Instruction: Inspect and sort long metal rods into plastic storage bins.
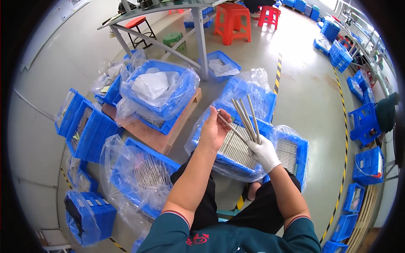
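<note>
My right hand (263,152), in a white glove, grips a fan of several thin metal rods (246,114) that point up and away from me. My bare left hand (214,128) pinches the upper end of one rod (231,126) that runs diagonally down to the gloved hand. Both hands hover over a blue plastic crate (230,162) lined with a clear bag and filled with rows of the same rods. A second rod-filled blue crate (291,154) sits just right of it. My knees in black trousers are below.
Blue crates in clear bags surround me: one with rods (145,175) at lower left, stacked ones on a wooden pallet (162,139), more along the left wall (86,126) and right side (365,124). A metal table leg (201,42) and orange stools (231,22) stand ahead.
</note>
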`<state>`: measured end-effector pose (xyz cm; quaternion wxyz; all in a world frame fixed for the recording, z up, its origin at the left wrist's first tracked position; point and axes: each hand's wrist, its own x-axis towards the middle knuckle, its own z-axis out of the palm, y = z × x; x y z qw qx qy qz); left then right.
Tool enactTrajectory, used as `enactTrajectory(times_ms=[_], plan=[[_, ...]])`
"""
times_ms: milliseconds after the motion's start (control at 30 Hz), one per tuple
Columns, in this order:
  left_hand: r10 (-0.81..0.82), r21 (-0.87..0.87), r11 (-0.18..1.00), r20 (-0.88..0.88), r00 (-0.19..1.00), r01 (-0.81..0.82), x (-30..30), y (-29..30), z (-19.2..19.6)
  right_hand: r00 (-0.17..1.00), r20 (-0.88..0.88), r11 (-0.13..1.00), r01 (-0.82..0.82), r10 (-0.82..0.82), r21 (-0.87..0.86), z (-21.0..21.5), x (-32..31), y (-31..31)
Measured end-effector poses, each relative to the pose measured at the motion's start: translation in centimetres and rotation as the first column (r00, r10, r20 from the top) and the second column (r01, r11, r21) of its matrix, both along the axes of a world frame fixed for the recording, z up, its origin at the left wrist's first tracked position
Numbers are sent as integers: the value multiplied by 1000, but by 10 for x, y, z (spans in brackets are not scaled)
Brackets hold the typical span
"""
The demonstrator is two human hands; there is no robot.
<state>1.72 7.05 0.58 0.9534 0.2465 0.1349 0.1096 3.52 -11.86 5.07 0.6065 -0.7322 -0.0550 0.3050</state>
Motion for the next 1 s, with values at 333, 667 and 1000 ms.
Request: enactTrajectory(times_ms=[333,667,1000], plan=[[72,245,968,-53,996,-57,8,-20,-1,1000,16,1000,25,-25,-6,-6,6,0],[-114,327,939,5,993,106,1,-48,-3,976,-169,928,188,-139,320,-13,9,8],[-174,236,961,117,978,143,-4,-46,-1,938,-345,923,167,-40,348,-8,4,2]])
